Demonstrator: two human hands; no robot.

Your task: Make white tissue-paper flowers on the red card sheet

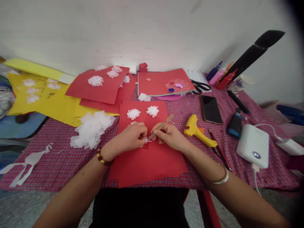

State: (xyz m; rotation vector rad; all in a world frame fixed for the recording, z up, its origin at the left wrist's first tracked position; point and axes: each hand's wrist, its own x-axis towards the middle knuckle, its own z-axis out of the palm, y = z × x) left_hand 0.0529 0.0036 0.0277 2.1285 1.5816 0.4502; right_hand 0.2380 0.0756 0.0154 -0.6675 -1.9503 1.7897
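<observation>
Both my hands are low over a red paper sheet (152, 161). Wrapped in the fingers of my right hand (166, 134) is a thin flat wooden stick (169, 119), its lower end by a small white paper piece (147, 140). My left hand (134, 136) is closed in a pinch beside that piece; what lies between its fingertips is hidden. A small dark red mark or scrap (146, 146) shows just below. Two fluffy white paper flowers (152, 111) sit on the upper part of the sheet, and another is partly covered by my left hand.
Loose white paper squares (93, 129) are heaped to the left, near a white paper cutout (33, 160). Rightward lie a yellow glue gun (199, 131), a phone (211, 109), a white power bank (253, 145) and black-handled scissors (200, 86). A paint palette (178, 85) rests at the back.
</observation>
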